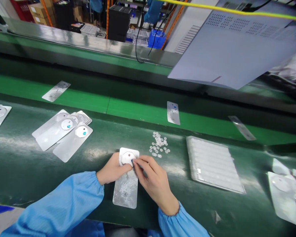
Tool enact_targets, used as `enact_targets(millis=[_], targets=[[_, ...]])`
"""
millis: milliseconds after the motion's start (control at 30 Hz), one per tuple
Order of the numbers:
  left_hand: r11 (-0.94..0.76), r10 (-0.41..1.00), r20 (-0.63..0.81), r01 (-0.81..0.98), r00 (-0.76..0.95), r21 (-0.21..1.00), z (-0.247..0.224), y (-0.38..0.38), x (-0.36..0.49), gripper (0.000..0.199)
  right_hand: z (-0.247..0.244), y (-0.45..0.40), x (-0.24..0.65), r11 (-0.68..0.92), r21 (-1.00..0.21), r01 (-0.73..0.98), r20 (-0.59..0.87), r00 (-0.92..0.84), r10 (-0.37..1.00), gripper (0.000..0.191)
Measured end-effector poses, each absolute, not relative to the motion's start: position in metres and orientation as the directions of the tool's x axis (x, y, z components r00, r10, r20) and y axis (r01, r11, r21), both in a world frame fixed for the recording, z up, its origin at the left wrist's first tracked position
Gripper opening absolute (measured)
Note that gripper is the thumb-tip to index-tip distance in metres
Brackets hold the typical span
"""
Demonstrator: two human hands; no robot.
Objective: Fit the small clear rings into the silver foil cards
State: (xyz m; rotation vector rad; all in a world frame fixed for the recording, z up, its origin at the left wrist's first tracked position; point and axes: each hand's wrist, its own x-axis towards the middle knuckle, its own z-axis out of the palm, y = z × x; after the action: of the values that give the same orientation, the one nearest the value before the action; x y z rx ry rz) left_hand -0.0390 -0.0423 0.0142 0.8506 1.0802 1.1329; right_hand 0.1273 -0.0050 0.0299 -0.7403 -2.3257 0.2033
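Observation:
A flat silver phone back cover [125, 194] with a round white patch near its top lies on the dark green bench before me. My left hand [112, 169] grips its left edge, thumb pressed across the front below the patch. At the patch's right edge, the thumb and fingers of my right hand [153, 179] are pinched together over a small blue tab [132, 161]. Whether the tab is still attached to the patch is hidden by the fingertips. Small clear round discs [159, 143] lie scattered just beyond my right hand.
Several similar covers [69, 141] are piled at left, others [283, 197] at far right. A stack of clear plastic trays [214, 163] stands right of the discs. Single covers [173, 113] lie along the bright green belt [138, 110]. A grey panel [224, 49] overhangs the upper right.

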Motion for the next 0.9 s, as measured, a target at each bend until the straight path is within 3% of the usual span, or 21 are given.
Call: enact_targets(millis=[333,433,567,667,800,900], targets=[[0.227,0.973,-0.226,-0.306,0.038,0.925,0.013,-0.043,-0.039,0.006,0.023,-0.008,0.135,0.849,-0.328,0.414,0.626,-0.578,0.524,0.019],[0.228,0.972,-0.232,-0.319,0.027,0.920,0.015,-0.043,-0.039,0.005,0.022,-0.011,0.135,0.815,-0.443,0.374,0.631,-0.516,0.579,0.019],[0.294,0.955,-0.278,-0.414,0.100,0.861,0.016,-0.044,-0.040,0.025,0.031,-0.015,0.139,0.519,-0.805,0.287,0.420,-0.340,0.841,0.008],[0.367,0.929,-0.343,-0.484,0.141,0.794,0.017,-0.046,-0.040,0.040,0.044,-0.016,0.169,0.206,-0.965,0.164,0.167,-0.226,0.960,0.014],[0.421,0.896,-0.439,-0.453,0.071,0.786,0.022,-0.045,-0.042,0.051,0.055,-0.034,0.270,-0.045,-0.994,0.095,-0.049,-0.040,0.998,0.033],[0.484,0.852,-0.522,-0.438,0.040,0.758,0.028,-0.040,-0.039,0.070,0.048,-0.072,0.363,-0.175,-0.935,0.309,-0.090,0.271,0.958,0.048]])
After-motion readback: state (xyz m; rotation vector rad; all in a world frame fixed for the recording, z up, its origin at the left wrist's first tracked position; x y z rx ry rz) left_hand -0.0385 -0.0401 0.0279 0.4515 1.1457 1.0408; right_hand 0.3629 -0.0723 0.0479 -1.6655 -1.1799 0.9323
